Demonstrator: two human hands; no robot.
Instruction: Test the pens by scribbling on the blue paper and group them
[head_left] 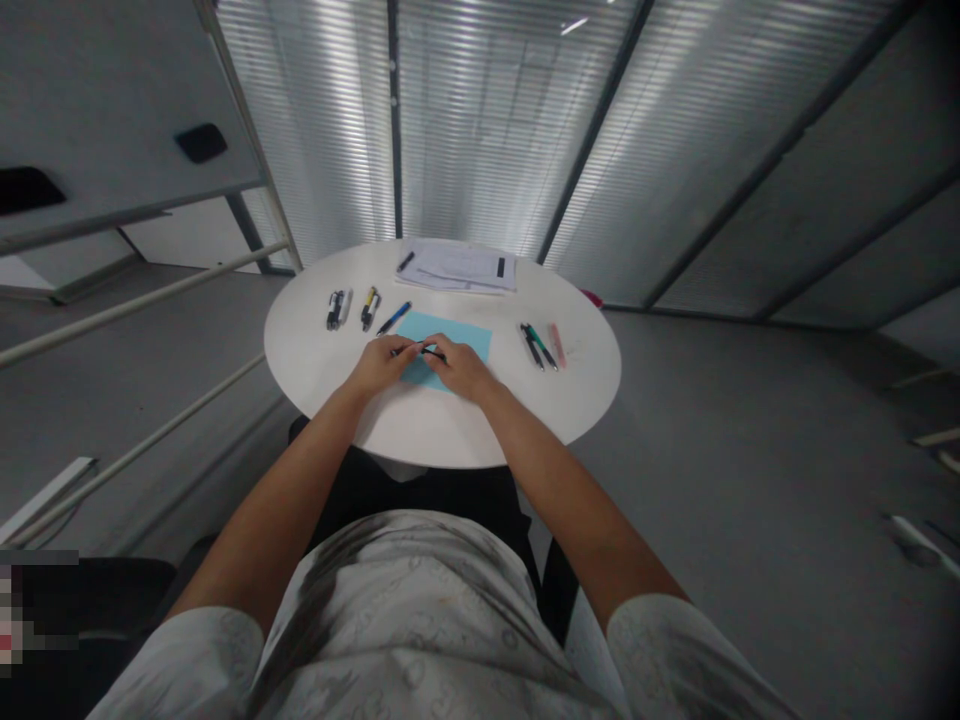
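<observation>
Over a light blue sheet on the round white table, both of my hands grip a slim black pen. My left hand pinches one end of it, and my right hand has its fingers closed on the other side. The hands nearly meet, so part of the pen is hidden. A blue pen lies just beyond my left hand. To the right of my right hand rest a black pen, a green and black pen and a pinkish-red pen.
A stack of white papers lies at the table's far side. Dark and white markers and a yellow and black marker are at the left. White rails stand left of the table. Blinds cover the glass behind.
</observation>
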